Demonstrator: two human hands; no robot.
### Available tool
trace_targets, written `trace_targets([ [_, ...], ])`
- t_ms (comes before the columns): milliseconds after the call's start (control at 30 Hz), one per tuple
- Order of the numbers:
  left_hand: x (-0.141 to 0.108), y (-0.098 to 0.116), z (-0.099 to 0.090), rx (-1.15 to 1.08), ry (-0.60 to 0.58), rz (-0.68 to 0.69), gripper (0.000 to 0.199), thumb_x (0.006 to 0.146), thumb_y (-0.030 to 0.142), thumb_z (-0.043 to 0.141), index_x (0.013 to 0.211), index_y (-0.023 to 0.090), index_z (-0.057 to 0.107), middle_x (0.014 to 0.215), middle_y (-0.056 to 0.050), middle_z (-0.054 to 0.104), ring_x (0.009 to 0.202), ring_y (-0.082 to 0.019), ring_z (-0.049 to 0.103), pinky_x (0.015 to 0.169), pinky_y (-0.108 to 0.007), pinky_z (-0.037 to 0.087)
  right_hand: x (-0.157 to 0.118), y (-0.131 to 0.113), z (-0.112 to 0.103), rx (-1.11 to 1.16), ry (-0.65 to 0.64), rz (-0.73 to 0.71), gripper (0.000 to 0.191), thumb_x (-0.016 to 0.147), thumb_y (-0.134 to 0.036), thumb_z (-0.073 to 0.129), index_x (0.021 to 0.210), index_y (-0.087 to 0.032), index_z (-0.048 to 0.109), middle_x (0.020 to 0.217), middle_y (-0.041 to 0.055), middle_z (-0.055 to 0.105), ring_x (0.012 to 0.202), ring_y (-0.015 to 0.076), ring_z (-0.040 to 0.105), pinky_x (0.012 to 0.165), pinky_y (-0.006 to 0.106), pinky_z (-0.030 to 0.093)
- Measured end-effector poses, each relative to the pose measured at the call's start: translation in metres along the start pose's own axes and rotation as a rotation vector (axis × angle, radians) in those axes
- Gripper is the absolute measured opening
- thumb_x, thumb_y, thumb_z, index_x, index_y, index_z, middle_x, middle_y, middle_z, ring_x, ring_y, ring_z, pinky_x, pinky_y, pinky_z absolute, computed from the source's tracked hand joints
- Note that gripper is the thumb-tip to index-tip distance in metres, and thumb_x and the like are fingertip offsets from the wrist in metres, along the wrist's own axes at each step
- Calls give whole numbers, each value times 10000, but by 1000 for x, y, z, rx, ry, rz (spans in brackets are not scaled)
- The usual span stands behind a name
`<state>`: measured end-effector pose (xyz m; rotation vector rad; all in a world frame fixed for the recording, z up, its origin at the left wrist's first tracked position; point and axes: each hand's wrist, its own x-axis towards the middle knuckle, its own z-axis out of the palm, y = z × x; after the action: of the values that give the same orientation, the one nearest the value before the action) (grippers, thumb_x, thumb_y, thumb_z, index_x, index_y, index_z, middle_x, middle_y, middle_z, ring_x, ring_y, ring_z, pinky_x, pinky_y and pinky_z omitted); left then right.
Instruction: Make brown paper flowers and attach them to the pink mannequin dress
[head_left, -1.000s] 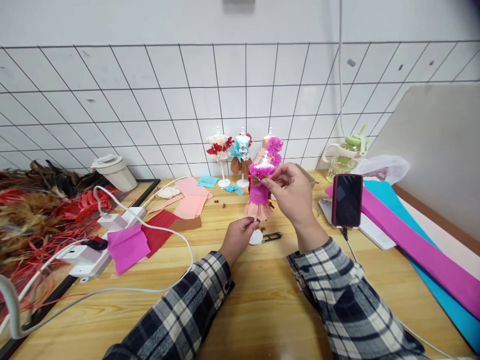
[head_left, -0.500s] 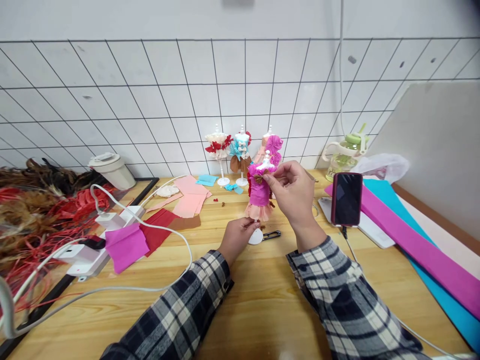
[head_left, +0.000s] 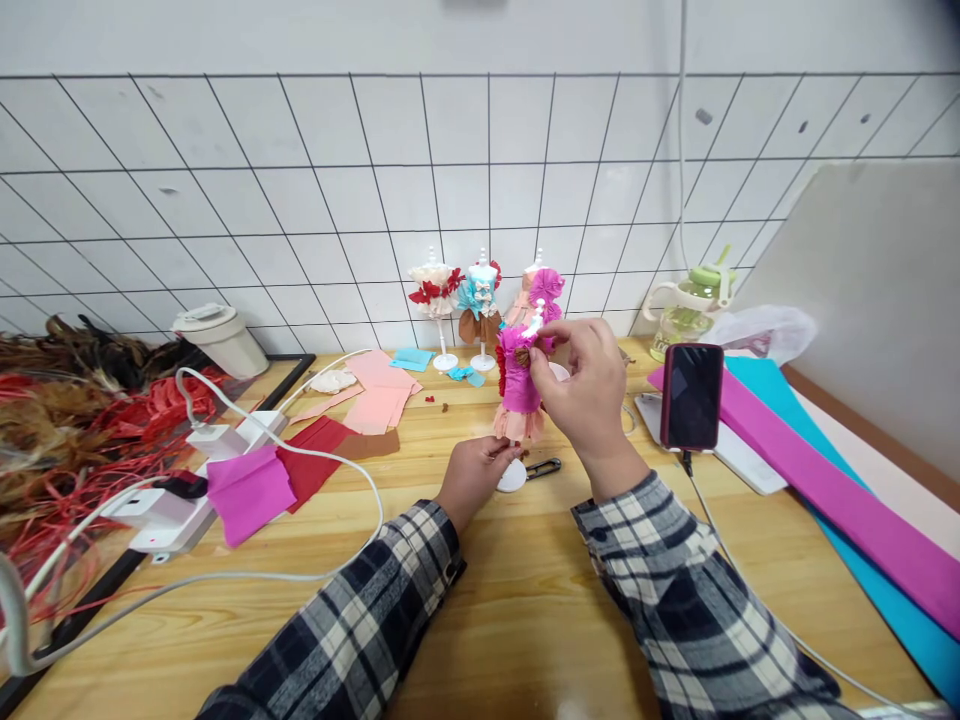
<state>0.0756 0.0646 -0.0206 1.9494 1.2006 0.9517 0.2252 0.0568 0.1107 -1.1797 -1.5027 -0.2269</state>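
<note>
A miniature mannequin (head_left: 519, 385) in a magenta crepe-paper dress with a peach hem stands near the middle of the table, tilted slightly to the right at the top. Its thin stem, just above the round white base (head_left: 512, 476), is pinched by my left hand (head_left: 477, 480). My right hand (head_left: 585, 385) is closed at the mannequin's chest, thumb and forefinger on a small brown paper piece (head_left: 523, 355) against the dress. Behind stand three more dressed mannequins, one in cream and red (head_left: 436, 295), one in blue and brown (head_left: 480, 300), and one in peach and magenta (head_left: 546, 288).
Black snips (head_left: 544, 468) lie beside the base. Paper sheets (head_left: 382, 390), a power strip (head_left: 180, 525) with white cables and a pile of feathers (head_left: 45, 400) are on the left. A phone (head_left: 691, 398), long paper strips (head_left: 840, 480) and a green-lidded bottle (head_left: 686, 310) stand or lie right.
The mannequin's top has tipped a little to the right. My right hand has shifted slightly, its fingers curled closer over the chest. My left hand stays at the stem.
</note>
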Motion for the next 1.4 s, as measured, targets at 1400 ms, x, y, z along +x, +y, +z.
trace_targets([
  [1400, 0, -5, -4, -12, 12, 9, 218, 831, 335, 587, 844, 192, 751, 708, -6, 732, 584, -117, 619, 510, -185, 397, 9, 5, -16, 33, -170, -270, 77, 799, -210, 588, 834, -227, 654, 1073, 53, 550, 946, 198, 547, 835, 362, 459],
])
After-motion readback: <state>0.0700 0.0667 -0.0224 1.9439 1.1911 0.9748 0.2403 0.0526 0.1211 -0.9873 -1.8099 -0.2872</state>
